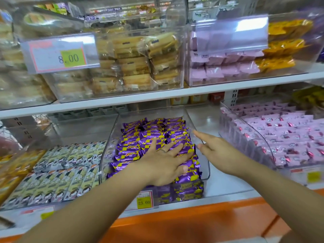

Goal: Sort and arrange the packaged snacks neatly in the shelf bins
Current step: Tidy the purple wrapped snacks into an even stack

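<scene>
Pressing with left hand (164, 162), fingers spread flat, on the purple snacks (149, 135) filling the middle bin (204, 165) of the low shelf (228, 183). Touching this bin's right wall with right hand (212, 148), index finger straight, nothing held. Farther up, pink packets (215, 71) in an upper bin (245, 80).

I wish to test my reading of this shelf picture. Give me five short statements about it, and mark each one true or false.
1. The left hand lies flat on the purple packets. True.
2. The purple packets sit on the upper shelf. False: they fill a clear bin on the lower shelf.
3. Pink packets lie to their right. True.
4. The price tag below the purple packets reads 8.00. False: 23.60.
5. The right hand holds a packet. False: it holds none.
</scene>
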Demonstrator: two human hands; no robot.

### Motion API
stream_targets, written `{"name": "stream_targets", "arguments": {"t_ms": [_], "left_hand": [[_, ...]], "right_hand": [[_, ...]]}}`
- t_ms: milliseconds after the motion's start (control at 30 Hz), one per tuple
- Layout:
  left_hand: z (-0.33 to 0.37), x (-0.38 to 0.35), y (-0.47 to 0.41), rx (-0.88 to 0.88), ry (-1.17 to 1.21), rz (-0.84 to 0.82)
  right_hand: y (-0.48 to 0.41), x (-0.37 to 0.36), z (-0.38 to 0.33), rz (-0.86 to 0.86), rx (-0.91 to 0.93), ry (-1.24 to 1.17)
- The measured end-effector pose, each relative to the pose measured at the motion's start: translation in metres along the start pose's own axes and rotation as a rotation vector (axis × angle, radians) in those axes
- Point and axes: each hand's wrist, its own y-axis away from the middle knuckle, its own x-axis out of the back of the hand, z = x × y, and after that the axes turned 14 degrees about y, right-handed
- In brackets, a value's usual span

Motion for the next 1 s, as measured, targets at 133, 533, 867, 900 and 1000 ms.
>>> {"name": "stream_targets", "arguments": {"t_ms": [133, 533, 867, 900, 1000], "left_hand": [[-0.005, 0.024, -0.014, 0.014, 0.16, 0.087], [-0.02, 0.007, -0.057, 0.199, 0.238, 0.175], [-0.025, 0.022, -0.07, 0.21, 0.229, 0.136], [-0.028, 0.024, -0.074, 0.2, 0.229, 0.198], [-0.032, 0.022, -0.085, 0.22, 0.209, 0.308]], "right_hand": [[-0.004, 0.008, 0.003, -0.013, -0.08, -0.116], [-0.009, 0.013, 0.006, -0.034, -0.059, -0.101], [-0.012, 0.012, 0.008, -0.057, -0.041, -0.115], [-0.014, 0.012, 0.008, -0.036, -0.039, -0.116], [-0.021, 0.01, 0.01, 0.009, -0.068, -0.157]]}}
